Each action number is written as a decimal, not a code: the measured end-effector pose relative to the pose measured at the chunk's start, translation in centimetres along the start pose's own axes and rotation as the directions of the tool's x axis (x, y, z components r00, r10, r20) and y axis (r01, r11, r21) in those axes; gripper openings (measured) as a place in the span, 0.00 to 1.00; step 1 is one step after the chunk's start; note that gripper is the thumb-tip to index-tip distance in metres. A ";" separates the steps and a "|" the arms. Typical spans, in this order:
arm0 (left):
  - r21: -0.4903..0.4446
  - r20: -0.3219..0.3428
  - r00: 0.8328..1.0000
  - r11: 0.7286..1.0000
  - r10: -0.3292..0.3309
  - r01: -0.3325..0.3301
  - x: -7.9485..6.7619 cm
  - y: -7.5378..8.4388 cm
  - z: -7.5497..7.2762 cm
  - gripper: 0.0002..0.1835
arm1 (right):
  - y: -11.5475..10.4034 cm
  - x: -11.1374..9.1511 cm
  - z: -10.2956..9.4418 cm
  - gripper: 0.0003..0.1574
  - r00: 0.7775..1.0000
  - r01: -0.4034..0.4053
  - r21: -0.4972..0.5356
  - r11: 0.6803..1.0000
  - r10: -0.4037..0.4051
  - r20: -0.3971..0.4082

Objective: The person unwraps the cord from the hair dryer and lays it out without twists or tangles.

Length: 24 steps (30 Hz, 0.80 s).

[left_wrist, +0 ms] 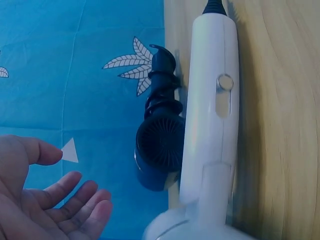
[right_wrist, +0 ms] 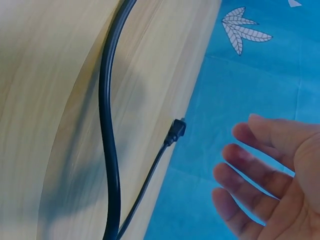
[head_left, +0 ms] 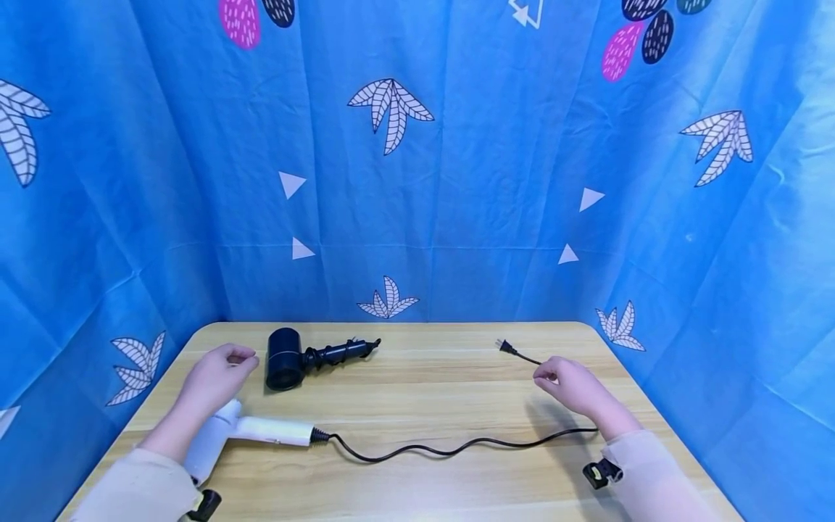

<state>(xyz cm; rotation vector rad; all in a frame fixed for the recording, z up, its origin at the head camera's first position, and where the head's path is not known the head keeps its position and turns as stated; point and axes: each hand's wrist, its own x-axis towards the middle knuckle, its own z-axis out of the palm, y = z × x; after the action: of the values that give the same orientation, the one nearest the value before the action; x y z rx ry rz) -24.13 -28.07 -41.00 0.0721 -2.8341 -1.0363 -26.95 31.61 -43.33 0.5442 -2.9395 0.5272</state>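
A white hair dryer (head_left: 270, 430) lies on the left of the table, its black cord (head_left: 443, 452) running right in a loose wave. My left hand (head_left: 220, 373) is above the dryer's head, fingers loosely bent and holding nothing. Just beyond that hand lies a black hair dryer (head_left: 284, 360), with its own cord wound round the handle. On the right, my right hand (head_left: 570, 386) hovers over the table beside the white dryer's cord, its relaxed fingers (right_wrist: 250, 165) apart from it. The two-pin plug (head_left: 507, 346) lies beyond that hand, towards the back.
The wooden table (head_left: 417, 391) has rounded back corners. Blue patterned curtains (head_left: 417, 203) hang behind it and along both sides. A small black device (head_left: 596, 474) is strapped at the right sleeve, another (head_left: 205, 505) at the left.
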 end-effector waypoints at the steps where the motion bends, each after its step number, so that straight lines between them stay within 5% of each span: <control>1: -0.005 -0.004 1.000 1.000 0.003 -0.003 0.1 0.0 0.1 0.28 | -0.1 0.1 0.0 0.05 1.000 0.000 -0.004 1.000 0.000 -0.011; 24: -0.127 -0.011 0.998 0.990 -0.062 0.060 0.3 2.3 3.3 0.26 | -1.8 1.5 2.6 0.08 0.986 -0.006 0.008 1.000 0.007 -0.167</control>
<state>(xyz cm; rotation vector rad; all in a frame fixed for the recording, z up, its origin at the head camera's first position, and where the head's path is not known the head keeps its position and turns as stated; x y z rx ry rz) -24.92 -24.18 -41.98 0.1547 -2.7607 -1.2208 -27.77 28.65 -44.93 0.4667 -2.7821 0.5556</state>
